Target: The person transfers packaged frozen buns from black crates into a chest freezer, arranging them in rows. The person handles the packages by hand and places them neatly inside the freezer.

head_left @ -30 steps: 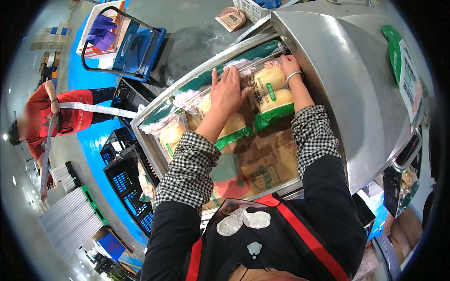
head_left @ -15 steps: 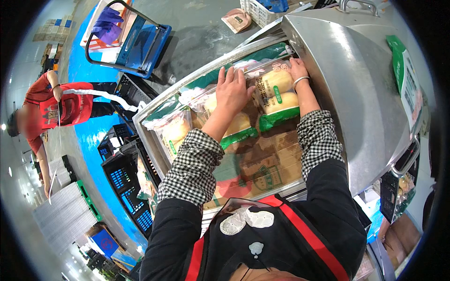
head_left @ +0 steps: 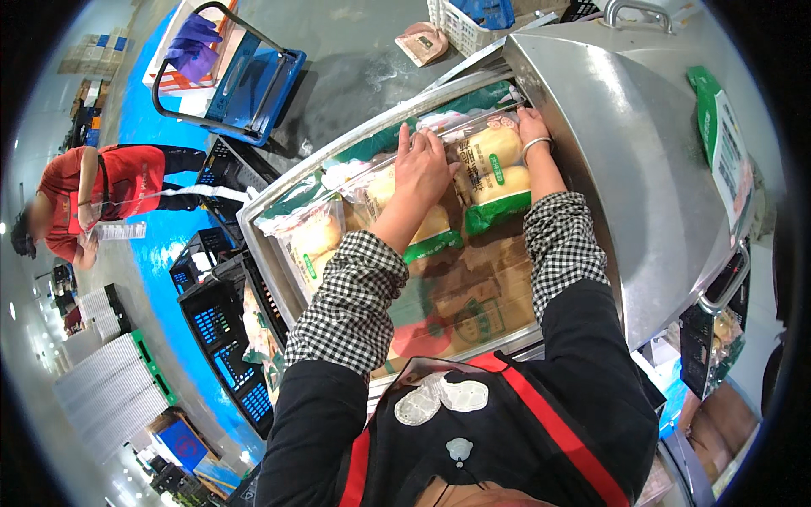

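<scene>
Three clear bags of pale yellow, rounded produce with green lower bands lie side by side in a metal machine tray. My right hand [head_left: 532, 127] has its fingers closed at the top right corner of the right bag [head_left: 497, 173]. Over the upper part of the middle bag [head_left: 432, 224] rests my left hand [head_left: 417, 176], fingers stretched out and thumb apart, near the right bag's left edge. The left bag [head_left: 314, 241] lies untouched. What the right fingertips pinch is partly hidden.
A raised steel lid [head_left: 583, 110] stands close on my right. Black crates [head_left: 224, 338] are stacked left of the tray. Farther off are a blue trolley [head_left: 274, 97], a white basket [head_left: 460, 25] and a person in red [head_left: 127, 182] holding something pale.
My left hand's fingers have bent and drawn a little closer together. My right hand stays at the bag's corner. The person in red has brought both hands together.
</scene>
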Demonstrator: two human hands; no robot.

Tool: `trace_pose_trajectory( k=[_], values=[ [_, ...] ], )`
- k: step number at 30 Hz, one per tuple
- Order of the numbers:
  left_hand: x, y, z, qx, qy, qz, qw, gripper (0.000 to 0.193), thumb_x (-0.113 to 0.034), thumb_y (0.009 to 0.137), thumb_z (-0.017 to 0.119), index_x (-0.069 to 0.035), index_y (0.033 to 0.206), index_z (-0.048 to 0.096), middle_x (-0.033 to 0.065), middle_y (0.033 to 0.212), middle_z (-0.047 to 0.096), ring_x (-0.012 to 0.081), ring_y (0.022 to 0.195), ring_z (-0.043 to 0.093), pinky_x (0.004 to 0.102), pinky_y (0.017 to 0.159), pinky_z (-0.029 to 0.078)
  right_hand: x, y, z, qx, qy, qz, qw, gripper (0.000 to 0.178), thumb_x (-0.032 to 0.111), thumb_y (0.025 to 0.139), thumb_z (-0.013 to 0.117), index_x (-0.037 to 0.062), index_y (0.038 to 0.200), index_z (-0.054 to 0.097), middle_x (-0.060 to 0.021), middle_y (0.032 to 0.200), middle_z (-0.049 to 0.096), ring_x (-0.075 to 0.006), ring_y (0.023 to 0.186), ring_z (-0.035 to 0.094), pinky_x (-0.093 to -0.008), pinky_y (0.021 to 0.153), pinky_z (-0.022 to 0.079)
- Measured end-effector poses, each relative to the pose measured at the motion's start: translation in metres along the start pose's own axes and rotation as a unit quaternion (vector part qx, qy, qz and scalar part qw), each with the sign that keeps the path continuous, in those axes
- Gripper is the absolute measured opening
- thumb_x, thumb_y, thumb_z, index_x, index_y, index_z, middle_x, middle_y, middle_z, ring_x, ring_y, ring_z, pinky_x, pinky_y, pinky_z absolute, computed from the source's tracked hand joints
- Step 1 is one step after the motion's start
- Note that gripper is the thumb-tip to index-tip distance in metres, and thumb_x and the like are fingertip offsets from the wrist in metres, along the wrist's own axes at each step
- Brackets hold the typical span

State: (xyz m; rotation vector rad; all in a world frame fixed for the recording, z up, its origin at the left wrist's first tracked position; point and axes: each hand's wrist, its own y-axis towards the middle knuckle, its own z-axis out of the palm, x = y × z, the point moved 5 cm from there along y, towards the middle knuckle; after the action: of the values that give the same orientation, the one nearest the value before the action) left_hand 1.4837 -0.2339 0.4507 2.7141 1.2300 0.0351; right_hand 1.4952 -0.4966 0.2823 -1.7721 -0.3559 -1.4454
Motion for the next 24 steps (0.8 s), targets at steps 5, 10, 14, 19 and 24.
trace_pose_trajectory(
  k=[5, 10, 14, 19, 24],
  values=[
    [-0.011, 0.011, -0.001, -0.01, -0.02, -0.004, 1.0, 0.073, -0.044, 0.074, 0.069, 0.009, 0.119, 0.048, 0.0179, 0.11, 0.061, 0.027, 0.107, 0.055, 0.0452, 0.11, 0.023, 0.004, 0.001, -0.018, 0.027, -0.057, -0.018, 0.998, 0.029, 0.028, 0.094, 0.052, 0.0022, 0.106, 0.055, -0.0063, 0.091, 0.06, -0.0148, 0.08, 0.058, -0.0285, 0.07, 0.05],
    [-0.004, 0.018, -0.007, 0.051, -0.056, -0.041, 0.996, 0.06, -0.041, 0.075, 0.069, 0.001, 0.115, 0.052, 0.0153, 0.105, 0.062, 0.0286, 0.107, 0.055, 0.0494, 0.106, 0.027, 0.02, -0.043, -0.02, 0.108, -0.158, -0.105, 0.976, 0.046, 0.032, 0.095, 0.049, -0.0032, 0.124, 0.049, -0.0135, 0.113, 0.06, -0.0203, 0.104, 0.057, -0.0299, 0.091, 0.044],
    [0.03, -0.03, -0.048, -0.079, -0.1, -0.066, 0.99, 0.059, -0.035, 0.077, 0.068, -0.004, 0.122, 0.048, 0.0174, 0.123, 0.051, 0.034, 0.119, 0.045, 0.0513, 0.104, 0.029, 0.047, -0.14, -0.034, 0.092, -0.362, -0.143, 0.917, 0.057, 0.035, 0.091, 0.051, -0.0014, 0.134, 0.041, -0.023, 0.134, 0.046, -0.0353, 0.124, 0.044, -0.0415, 0.104, 0.033],
    [0.095, -0.174, -0.101, -0.194, -0.083, -0.217, 0.953, 0.064, -0.023, 0.071, 0.073, 0.0, 0.125, 0.045, 0.0249, 0.128, 0.042, 0.0413, 0.121, 0.039, 0.0504, 0.103, 0.031, 0.039, -0.207, -0.08, 0.1, -0.368, -0.281, 0.881, 0.035, 0.02, 0.09, 0.058, 0.0028, 0.12, 0.056, -0.015, 0.124, 0.054, -0.0287, 0.112, 0.053, -0.0384, 0.096, 0.042],
    [0.129, -0.451, -0.13, -0.14, 0.1, -0.526, 0.833, 0.067, -0.023, 0.069, 0.074, 0.002, 0.124, 0.043, 0.0273, 0.125, 0.043, 0.0441, 0.116, 0.042, 0.05, 0.099, 0.034, 0.019, -0.312, -0.059, 0.232, -0.352, -0.296, 0.857, 0.025, 0.011, 0.089, 0.058, 0.0023, 0.112, 0.06, -0.0095, 0.112, 0.057, -0.0215, 0.1, 0.058, -0.0316, 0.087, 0.047]
  ],
)
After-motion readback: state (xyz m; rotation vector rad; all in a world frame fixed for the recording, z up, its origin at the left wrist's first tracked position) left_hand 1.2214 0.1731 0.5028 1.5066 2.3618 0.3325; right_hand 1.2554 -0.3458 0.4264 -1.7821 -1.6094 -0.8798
